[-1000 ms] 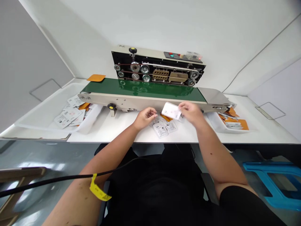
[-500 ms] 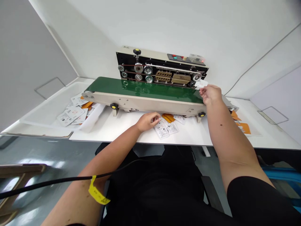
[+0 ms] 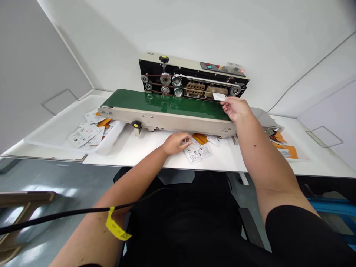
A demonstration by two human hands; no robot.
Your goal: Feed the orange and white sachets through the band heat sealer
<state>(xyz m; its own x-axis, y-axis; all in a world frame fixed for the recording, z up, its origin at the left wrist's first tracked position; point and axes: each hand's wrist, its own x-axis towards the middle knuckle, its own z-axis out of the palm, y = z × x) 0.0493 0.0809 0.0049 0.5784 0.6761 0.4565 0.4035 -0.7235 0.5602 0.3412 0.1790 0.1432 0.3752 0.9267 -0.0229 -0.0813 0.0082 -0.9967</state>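
Over white table, by wall, right hand pinches packet; left hand loosely curled.

Open lane along green conveyor belt's left and middle; sealer's roller panel walls off the back. Right hand with white packet obstructs right end. Tabletop passable between left bin and left hand.

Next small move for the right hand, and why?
I'd guide the white packet slightly left along the roller machine before letting go. The right hand pinches its right end above the green belt, and it shows in front of the brass-coloured block; I can't tell whether the machine grips it.
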